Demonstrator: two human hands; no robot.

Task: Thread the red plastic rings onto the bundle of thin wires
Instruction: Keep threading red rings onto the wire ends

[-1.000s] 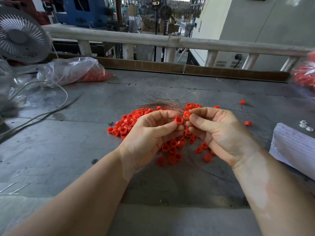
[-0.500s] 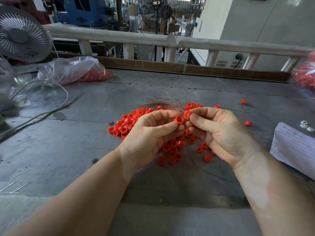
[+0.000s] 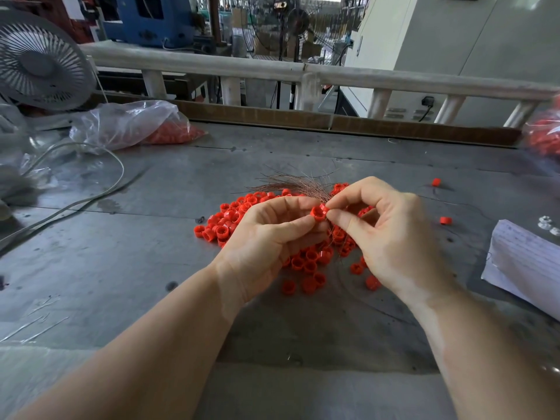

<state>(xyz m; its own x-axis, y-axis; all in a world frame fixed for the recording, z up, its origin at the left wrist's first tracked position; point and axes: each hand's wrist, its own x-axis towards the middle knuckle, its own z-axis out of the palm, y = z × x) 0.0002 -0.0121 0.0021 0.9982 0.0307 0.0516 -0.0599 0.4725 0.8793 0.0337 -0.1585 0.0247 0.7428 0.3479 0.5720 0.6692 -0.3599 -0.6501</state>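
A pile of red plastic rings [image 3: 224, 225] lies on the grey metal table [image 3: 121, 262]. Thin coppery wires [image 3: 291, 184] fan out behind my hands. My left hand [image 3: 266, 237] pinches one red ring [image 3: 318, 213] between thumb and fingers, its opening facing me. My right hand [image 3: 391, 231] meets it from the right, thumb and forefinger pinched at the ring's edge, apparently on the wire bundle; the wire between the fingertips is too fine to see. More rings lie under and below both hands [image 3: 309, 268].
A clear bag of red rings [image 3: 136, 125] and a fan [image 3: 39, 62] stand at the back left, with cables [image 3: 91, 201] across the table. Another bag of rings [image 3: 545, 137] sits far right. Paper [image 3: 527, 262] lies right. Stray rings [image 3: 435, 182] lie beyond it.
My right hand's fingers have opened out a little, with thumb and forefinger now pinching at the held ring. The second ring seen at the fingertips before is no longer visible.
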